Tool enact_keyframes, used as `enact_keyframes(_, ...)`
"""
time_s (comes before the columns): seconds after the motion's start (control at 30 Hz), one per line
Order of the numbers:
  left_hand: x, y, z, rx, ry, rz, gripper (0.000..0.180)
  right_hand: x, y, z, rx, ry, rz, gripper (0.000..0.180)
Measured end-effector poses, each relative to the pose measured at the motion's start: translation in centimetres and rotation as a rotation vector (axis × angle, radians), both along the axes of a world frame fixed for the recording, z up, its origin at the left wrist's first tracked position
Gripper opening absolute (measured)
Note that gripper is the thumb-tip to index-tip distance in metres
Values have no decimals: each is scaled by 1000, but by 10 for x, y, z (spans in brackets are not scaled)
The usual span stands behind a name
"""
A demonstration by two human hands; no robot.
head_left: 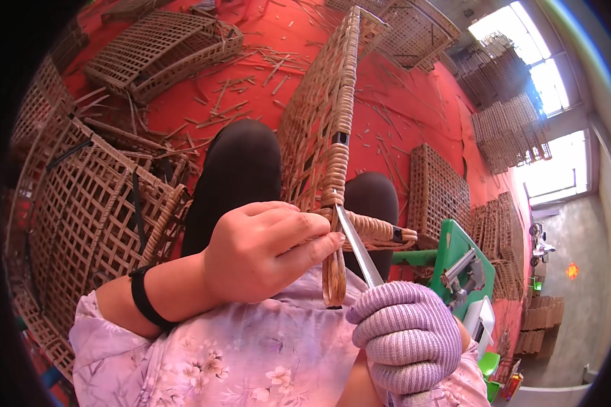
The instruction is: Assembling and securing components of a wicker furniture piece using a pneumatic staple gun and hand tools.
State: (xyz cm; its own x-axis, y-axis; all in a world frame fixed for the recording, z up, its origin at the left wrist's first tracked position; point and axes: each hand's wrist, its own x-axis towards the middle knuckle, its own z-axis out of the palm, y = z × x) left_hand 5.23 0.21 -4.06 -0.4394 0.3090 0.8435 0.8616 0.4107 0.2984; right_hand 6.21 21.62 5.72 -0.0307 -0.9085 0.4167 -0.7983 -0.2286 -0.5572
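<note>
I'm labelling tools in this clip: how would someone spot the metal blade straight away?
Start at the tall woven rattan panel standing upright between the person's knees. At its lower corner, the right hand, in a lilac knitted glove, grips a slim metal blade. It is the only shiny, smooth thing among brown wicker.

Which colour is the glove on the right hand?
Pale lilac knit glove, shown best in the head view.

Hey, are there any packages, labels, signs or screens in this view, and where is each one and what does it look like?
No package, sign or screen that I can make out.
Nearest candidates only:
Black tag or band on the edge of the upright woven rattan panel: small, dark, rectangular.
Second black band on the wrapped rattan bar by the left hand: the same.
Green stand right of the gloved right hand: it carries a grey metal tool, no label visible.
</note>
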Motion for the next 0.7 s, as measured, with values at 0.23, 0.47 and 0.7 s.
enact_keyframes(0.23, -2, 0, -2, -4, -2, 9, 20, -1, 4, 0, -111, -143, -22, 19)
enact_keyframes(0.47, 2, 0, 2, -17, -36, 23, 24, 23, 21, 28, -487, -179, -405, 45)
enact_keyframes(0.7, 0, -6, 9, -49, -39, 7, 27, 18, 35, 20, -517, -190, -427, 55)
